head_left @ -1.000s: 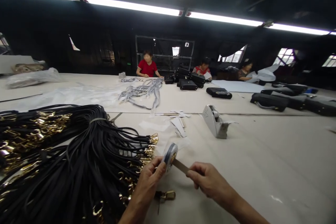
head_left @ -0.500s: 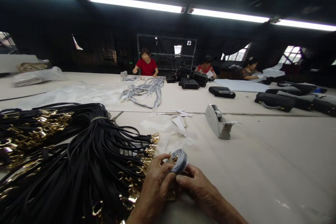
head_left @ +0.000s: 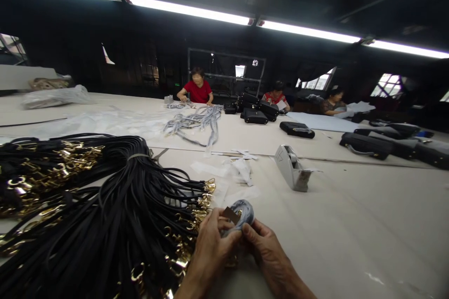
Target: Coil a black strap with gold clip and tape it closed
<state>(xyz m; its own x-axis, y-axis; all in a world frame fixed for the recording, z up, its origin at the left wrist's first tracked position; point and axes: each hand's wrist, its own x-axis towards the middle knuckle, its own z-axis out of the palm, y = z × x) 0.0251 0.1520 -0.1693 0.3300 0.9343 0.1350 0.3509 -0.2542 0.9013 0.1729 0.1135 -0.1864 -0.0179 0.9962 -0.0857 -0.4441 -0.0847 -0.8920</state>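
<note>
At the lower center of the frame, a grey wrapped coil (head_left: pixel 248 211) is held by 2 hands above the pale table (head_left: pixel 351 229). It is grasped between thumb and fingers by the left hand (head_left: pixel 213 245); its lower right side is pinched by the right hand (head_left: pixel 268 250). A brown strip (head_left: pixel 231 215) is seen at the coil's opening, beside the left fingers. The lower left is filled by black straps (head_left: pixel 117 224) with gold clasps (head_left: pixel 206 187). A tape dispenser (head_left: pixel 292 168) is placed right of center.
</note>
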